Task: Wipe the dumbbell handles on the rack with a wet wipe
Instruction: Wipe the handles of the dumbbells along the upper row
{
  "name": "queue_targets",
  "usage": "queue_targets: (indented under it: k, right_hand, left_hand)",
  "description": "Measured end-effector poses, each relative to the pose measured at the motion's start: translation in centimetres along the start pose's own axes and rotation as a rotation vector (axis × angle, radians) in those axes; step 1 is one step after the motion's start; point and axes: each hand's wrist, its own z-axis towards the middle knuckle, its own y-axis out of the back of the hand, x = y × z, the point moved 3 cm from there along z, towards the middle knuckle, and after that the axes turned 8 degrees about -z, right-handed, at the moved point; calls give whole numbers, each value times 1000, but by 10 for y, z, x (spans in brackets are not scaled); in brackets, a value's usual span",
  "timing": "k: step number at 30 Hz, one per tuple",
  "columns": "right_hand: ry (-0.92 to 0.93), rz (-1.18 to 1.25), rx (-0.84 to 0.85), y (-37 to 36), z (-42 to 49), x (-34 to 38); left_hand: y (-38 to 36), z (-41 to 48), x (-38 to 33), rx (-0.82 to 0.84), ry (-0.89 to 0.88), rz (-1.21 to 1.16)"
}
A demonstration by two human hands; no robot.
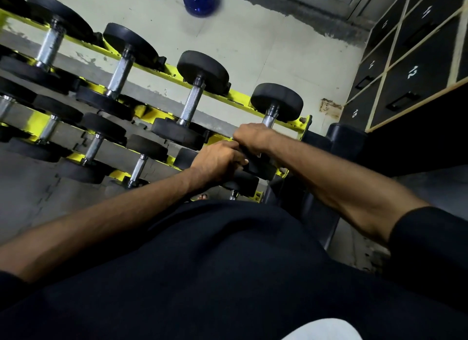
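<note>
Looking down over a yellow painted steel rack (305, 126) holding rows of dumbbells with black round rubber heads and bright knurled metal handles, set on slanted tiers that run from upper left to lower right.

The task's thing, the last dumbbell (277, 102) of the top row, lies at the rack's right-hand end. Just beyond that end stand black locker doors (415, 68) with white painted numbers, leaving only a narrow gap beside the rack.

The right hand (253, 137) is wrapped round this dumbbell's metal handle (269, 118), fingers curled over it near the closer head. The left hand (217, 159) touches the right hand from below, fingers bent against the closer rubber head; whether it grips anything cannot be told. Whether a wet wipe sits under the fingers cannot be told either.

Neighbouring dumbbells to the left are well apart, with bare handle showing between their heads. Behind the rack is a pale, scuffed concrete floor (253, 35) where a blue translucent plastic bottle (200, 0) stands.
</note>
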Motion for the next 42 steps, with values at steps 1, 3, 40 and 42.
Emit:
queue_targets:
  k: [1, 3, 40, 42]
  right_hand:
    - [23, -16, 64, 1, 3, 3]
    - [48, -27, 142, 0, 7, 4]
    - [-467, 1505, 16, -101, -39, -54]
    - [-505, 1550, -83, -102, -38, -49]
  left_hand:
    - [0, 0, 0, 0, 3, -4]
    - [0, 0, 1, 7, 10, -5]
    - [11, 29, 3, 221, -187, 73]
    - [13, 30, 2, 220, -209, 92]
